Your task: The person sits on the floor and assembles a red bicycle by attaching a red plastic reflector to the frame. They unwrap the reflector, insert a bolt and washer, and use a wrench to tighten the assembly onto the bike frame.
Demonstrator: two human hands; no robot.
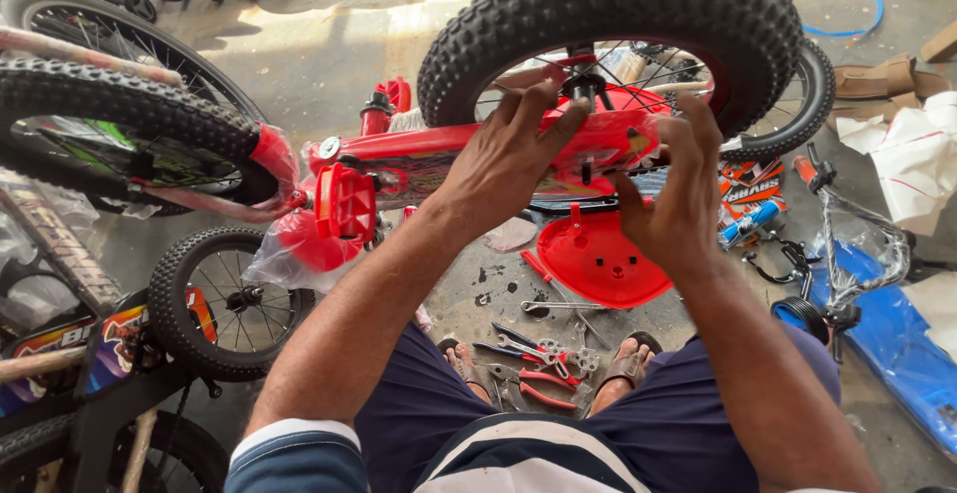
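Head view looks down on a small red bicycle lying upside down across the person's lap, its knobby black tyre uppermost. Left hand lies spread over the red frame near the axle, fingers open and pressing on it. Right hand curls its fingers round the frame's end — gripping it. Below, on the concrete floor, sit a red chain guard, then pliers and spanners between the sandalled feet.
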